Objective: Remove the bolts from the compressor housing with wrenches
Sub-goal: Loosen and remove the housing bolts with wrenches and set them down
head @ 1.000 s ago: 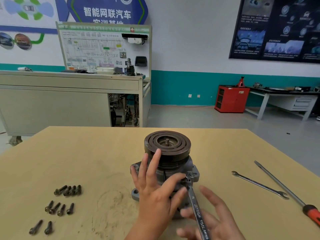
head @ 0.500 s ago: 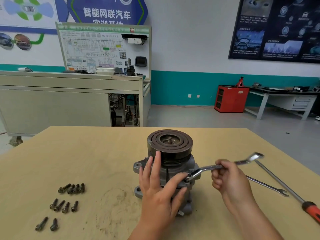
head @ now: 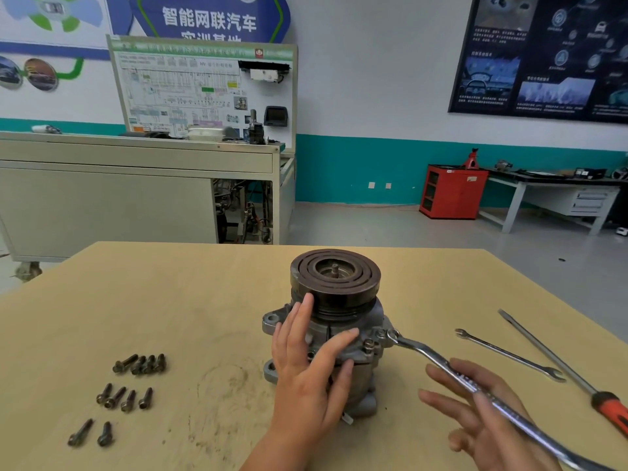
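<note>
The left hand (head: pixel 306 379) is covering the front of the compressor housing (head: pixel 353 326). The wrench (head: pixel 441 363) and the blurred right hand (head: pixel 492 433) are running off the bottom edge, the screwdriver (head: pixel 550 356) off the right.

Quick count of what's on the counter (head: pixel 204 300): one compressor (head: pixel 339 328). The loose bolts (head: pixel 115 397) come to ten as far as I can tell, in a tight bunch of four, a row of four, and a pair closest to me. There are two wrenches, the held wrench (head: pixel 441 363) lying across the right hand (head: pixel 489 416) and the spare wrench (head: pixel 506 353) sitting by itself. One red-handled screwdriver (head: pixel 550 355). Two hands, counting the left hand (head: pixel 306 379). I can make out two bolt heads (head: pixel 368 343) on the housing.
</note>
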Demonstrator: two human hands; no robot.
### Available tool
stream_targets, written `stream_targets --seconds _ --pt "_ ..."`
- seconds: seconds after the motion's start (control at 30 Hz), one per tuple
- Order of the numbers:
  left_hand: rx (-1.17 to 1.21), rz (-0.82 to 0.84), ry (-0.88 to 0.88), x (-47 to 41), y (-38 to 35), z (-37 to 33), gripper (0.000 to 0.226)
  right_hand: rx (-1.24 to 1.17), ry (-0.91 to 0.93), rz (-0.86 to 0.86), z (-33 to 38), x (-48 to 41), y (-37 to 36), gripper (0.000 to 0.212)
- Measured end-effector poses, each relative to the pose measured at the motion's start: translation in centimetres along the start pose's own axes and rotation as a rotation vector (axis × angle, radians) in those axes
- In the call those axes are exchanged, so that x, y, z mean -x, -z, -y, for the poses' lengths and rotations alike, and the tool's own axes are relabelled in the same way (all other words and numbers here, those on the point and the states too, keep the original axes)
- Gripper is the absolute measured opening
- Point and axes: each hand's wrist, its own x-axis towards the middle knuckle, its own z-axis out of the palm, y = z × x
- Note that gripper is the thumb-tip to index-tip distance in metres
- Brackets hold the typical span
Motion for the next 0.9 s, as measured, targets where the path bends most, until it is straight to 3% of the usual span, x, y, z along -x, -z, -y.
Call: stream_targets --seconds 0.07,0.23,0.37,0.5,0.6,0.67,0.8,0.9 --pt "-0.008 0.013 0.001 0.1 0.0 0.0 0.027 0.090 0.064 0.005 -0.3 0.9 -0.7 0.025" --pt "-0.027 0.038 -0.005 0.1 0.2 -0.2 0.036 0.252 0.214 0.014 -0.4 1.6 -2.5 0.037" --pt "-0.039 0.048 0.001 0.0 0.3 -0.7 0.041 0.458 0.382 0.033 -0.5 1.8 -3.1 0.021" --pt "-0.048 0.053 -0.004 0.1 0.1 -1.0 0.042 0.522 0.441 0.027 0.1 1.1 -3.6 0.035" --pt "-0.038 0.045 -0.011 0.3 0.0 -0.9 0.038 0.199 0.293 -0.060 0.5 -2.5 -3.2 0.027" --pt "-0.040 0.033 -0.022 0.3 -0.1 -0.9 0.037 0.020 0.144 -0.110 0.4 -5.8 -3.2 0.033" --pt "-0.064 0.021 -0.021 0.2 -0.2 -1.1 0.041 -0.154 -0.191 0.035 0.1 -10.7 -3.5 0.029" --pt "0.014 -0.010 0.053 0.0 0.0 -1.3 0.047 -0.268 -0.203 0.119 0.7 -10.4 -2.5 0.018"
